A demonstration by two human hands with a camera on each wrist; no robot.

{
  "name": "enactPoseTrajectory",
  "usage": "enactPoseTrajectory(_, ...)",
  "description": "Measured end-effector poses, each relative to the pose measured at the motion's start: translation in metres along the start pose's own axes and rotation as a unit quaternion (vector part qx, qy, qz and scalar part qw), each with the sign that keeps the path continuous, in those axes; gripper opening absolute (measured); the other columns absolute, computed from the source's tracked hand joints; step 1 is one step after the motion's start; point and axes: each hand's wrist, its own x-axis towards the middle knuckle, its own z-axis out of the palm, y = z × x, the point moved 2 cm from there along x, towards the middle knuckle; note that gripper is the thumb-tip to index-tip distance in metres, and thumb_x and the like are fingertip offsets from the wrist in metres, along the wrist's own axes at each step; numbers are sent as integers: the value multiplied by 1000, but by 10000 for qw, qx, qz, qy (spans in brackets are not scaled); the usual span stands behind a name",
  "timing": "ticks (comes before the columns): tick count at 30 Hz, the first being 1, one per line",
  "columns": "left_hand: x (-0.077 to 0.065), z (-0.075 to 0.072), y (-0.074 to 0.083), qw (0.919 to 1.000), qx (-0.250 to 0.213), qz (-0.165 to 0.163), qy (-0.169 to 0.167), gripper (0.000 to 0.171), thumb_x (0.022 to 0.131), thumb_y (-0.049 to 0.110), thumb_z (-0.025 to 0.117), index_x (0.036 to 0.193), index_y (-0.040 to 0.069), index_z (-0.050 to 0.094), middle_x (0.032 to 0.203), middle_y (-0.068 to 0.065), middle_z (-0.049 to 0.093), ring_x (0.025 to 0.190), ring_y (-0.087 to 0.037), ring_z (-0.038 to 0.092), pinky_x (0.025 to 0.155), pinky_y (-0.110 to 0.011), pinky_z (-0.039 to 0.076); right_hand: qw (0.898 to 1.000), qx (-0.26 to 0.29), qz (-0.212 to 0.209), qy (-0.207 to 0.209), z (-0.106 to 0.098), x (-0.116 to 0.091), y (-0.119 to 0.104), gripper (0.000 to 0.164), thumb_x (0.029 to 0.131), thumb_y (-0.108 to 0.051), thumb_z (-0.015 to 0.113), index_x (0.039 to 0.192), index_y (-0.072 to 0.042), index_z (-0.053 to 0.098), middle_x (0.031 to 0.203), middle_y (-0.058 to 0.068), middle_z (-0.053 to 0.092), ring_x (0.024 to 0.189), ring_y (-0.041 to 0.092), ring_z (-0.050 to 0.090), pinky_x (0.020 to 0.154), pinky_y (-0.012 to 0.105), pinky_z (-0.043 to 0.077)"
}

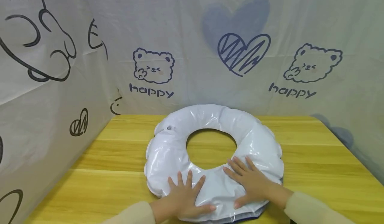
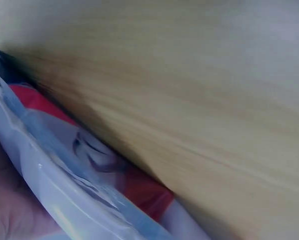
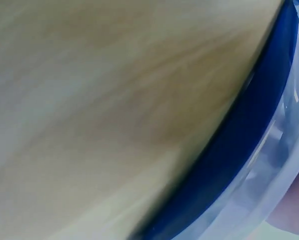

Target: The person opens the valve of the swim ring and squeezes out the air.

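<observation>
A white inflatable swim ring [image 1: 252,144] lies flat on the wooden table, its small valve [image 1: 169,128] at the upper left. With fingers spread, my left hand [image 1: 184,195] rests on the ring's near left part. My right hand [image 1: 253,182] presses on the near right part, fingertips close to the inner hole. The left wrist view catches part of that hand [image 2: 12,205] beside the white rim, with a red, white and dark printed underside [image 2: 97,150] below. Along the ring's lower side in the right wrist view runs a blue band [image 3: 239,135].
The yellow wood-grain table [image 1: 117,164] extends around the ring. A pale cloth printed with bears, hearts and "happy" hangs behind as a backdrop [image 1: 192,27]. Another printed cloth [image 1: 36,124] borders the table on the left.
</observation>
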Motion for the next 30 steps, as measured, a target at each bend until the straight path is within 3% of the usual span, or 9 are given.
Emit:
enactPoseTrajectory(7,4,4,20,9998,31,-163,-66,93,76,83,32,148,25,23,148,-28,25,128,-61,23,90,-79,21,9983,392,405,-171,-3,-9,16,115,58,-81,55,144,-9,32,151,25,20,139,43,16,100,25,-31)
enactPoseTrajectory(18,6,6,46,9998,19,-114,-138,90,75,83,33,147,30,25,146,-25,32,125,-58,33,90,-72,32,9987,240,285,-349,-4,-24,44,115,56,-80,56,146,-12,29,151,27,17,143,29,-12,102,29,-32)
enactPoseTrajectory(26,0,6,60,9996,151,232,21,83,77,80,36,146,34,27,144,-24,36,122,-55,39,88,-64,41,9947,375,915,-288,-14,-34,57,131,46,-79,61,147,-7,22,151,30,10,141,44,3,111,49,-17)
enactPoseTrajectory(30,-3,6,68,9987,206,439,158,82,78,79,38,145,34,28,143,-24,38,119,-55,43,86,-61,45,9937,99,1093,-211,-15,-40,65,134,43,-81,58,148,-9,19,151,29,11,141,44,4,112,56,-8)
